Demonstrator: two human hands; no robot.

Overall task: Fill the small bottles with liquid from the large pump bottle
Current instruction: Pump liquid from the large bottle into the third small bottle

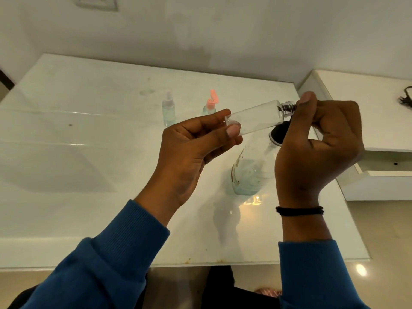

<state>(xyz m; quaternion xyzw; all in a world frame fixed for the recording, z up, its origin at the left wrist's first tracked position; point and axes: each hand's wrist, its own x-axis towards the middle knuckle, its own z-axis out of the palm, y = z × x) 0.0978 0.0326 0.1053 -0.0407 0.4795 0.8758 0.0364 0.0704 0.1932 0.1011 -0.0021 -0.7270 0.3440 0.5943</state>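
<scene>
My left hand (196, 143) pinches the base end of a small clear empty bottle (258, 118), held nearly level above the table. My right hand (316, 143) has thumb and fingers curled round that bottle's dark cap and silver threaded neck (287, 107). Below them stands the large clear pump bottle (252, 172) with pale liquid low inside; its black pump head (278, 133) shows just under the small bottle. Farther back stand a small spray bottle (168, 110) and a small bottle with an open pink flip cap (210, 104), both holding pale blue liquid.
The white glossy table (89, 152) meets a white wall at the back. A white shelf unit (379, 130) stands at the right with a black cable (405, 99) on top. The table's front edge runs just ahead of my blue sleeves.
</scene>
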